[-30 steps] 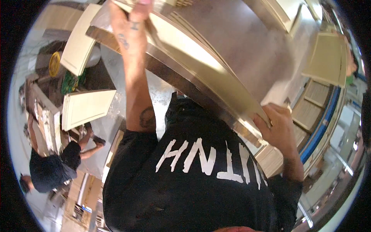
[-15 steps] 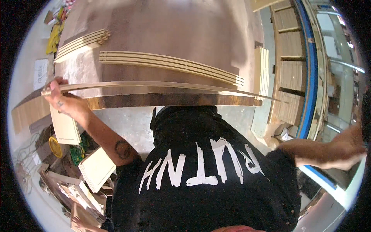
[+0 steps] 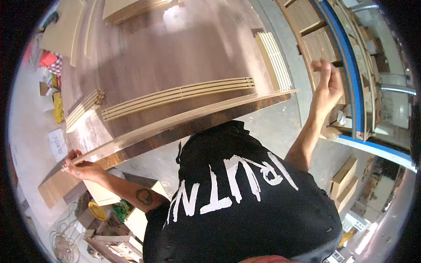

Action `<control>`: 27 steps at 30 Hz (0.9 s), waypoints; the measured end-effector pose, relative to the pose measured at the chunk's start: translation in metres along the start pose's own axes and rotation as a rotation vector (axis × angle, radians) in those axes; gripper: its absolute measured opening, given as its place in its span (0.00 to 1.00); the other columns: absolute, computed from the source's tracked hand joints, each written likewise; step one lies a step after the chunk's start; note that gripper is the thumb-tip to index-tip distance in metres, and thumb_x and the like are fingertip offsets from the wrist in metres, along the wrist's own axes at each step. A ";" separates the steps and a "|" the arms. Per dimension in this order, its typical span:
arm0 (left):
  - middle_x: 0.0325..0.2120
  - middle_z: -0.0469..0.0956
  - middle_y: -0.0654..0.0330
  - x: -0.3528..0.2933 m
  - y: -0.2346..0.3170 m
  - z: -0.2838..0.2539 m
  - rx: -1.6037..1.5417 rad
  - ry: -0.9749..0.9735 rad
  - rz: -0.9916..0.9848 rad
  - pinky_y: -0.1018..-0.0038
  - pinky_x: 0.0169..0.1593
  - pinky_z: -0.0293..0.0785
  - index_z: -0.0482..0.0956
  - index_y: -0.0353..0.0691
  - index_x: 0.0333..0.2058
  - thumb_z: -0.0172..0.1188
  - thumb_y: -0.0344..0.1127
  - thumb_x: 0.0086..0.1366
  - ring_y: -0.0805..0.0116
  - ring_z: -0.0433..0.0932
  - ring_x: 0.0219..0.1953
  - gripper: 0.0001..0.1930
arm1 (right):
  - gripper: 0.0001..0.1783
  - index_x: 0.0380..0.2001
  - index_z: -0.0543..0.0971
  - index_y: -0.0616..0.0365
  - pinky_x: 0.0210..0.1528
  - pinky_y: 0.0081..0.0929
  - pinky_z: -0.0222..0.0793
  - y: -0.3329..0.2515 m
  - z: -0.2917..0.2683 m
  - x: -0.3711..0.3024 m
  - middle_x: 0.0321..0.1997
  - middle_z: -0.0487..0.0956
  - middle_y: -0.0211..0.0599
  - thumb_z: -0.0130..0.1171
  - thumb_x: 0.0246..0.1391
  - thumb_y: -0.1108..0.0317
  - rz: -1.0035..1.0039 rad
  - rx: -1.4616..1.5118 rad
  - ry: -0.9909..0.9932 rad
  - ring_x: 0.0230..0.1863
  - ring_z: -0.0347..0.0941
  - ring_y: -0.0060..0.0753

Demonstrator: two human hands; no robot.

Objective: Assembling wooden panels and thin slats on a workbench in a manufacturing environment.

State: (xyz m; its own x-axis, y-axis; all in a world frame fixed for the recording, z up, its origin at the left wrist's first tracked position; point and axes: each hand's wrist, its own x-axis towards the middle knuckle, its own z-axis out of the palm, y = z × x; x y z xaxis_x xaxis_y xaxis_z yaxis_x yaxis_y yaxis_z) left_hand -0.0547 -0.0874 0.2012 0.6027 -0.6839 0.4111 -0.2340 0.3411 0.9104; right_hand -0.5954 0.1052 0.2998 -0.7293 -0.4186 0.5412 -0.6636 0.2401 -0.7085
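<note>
A long thin wooden strip [image 3: 184, 116] runs along the near edge of the brown worktable [image 3: 184, 55]. At its left end, my left hand [image 3: 83, 168] is closed around it with the fingers wrapped over. My right hand [image 3: 329, 85] is away from the strip, raised off the table's right side beside the shelf of wooden panels. Its fingers look bent and apart, slightly blurred, and nothing shows in them. Several grooved pale wooden strips [image 3: 177, 96] lie side by side just beyond the long one.
Short bundles of pale strips lie at the table's left [image 3: 84, 110] and right [image 3: 274, 61]. A stack of boards [image 3: 131, 11] sits at the far side. To the right runs a wooden shelf with a blue rail [image 3: 351, 65]. Below left are a yellow round object [image 3: 97, 211] and tangled cables [image 3: 66, 239].
My right arm has swung from the far right inward and up beside the shelf. The view has turned, tilting the table. My left hand keeps hold of the strip.
</note>
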 end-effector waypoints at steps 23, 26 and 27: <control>0.38 0.73 0.51 0.028 -0.010 -0.006 -0.094 -0.131 -0.090 0.63 0.45 0.70 0.68 0.35 0.44 0.50 0.60 0.61 0.56 0.72 0.41 0.30 | 0.11 0.32 0.75 0.53 0.31 0.47 0.71 0.263 0.020 -0.124 0.29 0.79 0.44 0.58 0.54 0.57 0.344 -0.378 -0.350 0.28 0.77 0.51; 0.34 0.73 0.57 0.014 0.001 0.007 -0.077 -0.131 -0.043 0.71 0.38 0.70 0.68 0.38 0.41 0.53 0.67 0.57 0.64 0.72 0.35 0.33 | 0.14 0.31 0.75 0.54 0.34 0.45 0.70 0.248 0.001 -0.130 0.29 0.79 0.45 0.58 0.53 0.55 0.443 -0.285 -0.537 0.30 0.76 0.51; 0.33 0.73 0.57 0.010 0.000 0.007 -0.036 -0.168 0.033 0.72 0.37 0.69 0.69 0.37 0.40 0.51 0.68 0.57 0.65 0.71 0.34 0.34 | 0.15 0.31 0.75 0.55 0.35 0.44 0.70 0.242 -0.006 -0.131 0.30 0.79 0.45 0.59 0.53 0.54 0.521 -0.256 -0.653 0.32 0.76 0.51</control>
State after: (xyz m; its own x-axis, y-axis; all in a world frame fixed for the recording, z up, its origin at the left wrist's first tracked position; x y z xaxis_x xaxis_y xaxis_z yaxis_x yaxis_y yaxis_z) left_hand -0.0545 -0.0988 0.2059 0.4582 -0.7692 0.4454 -0.2221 0.3861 0.8953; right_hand -0.6612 0.2236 0.0599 -0.7608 -0.6002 -0.2467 -0.3468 0.6974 -0.6271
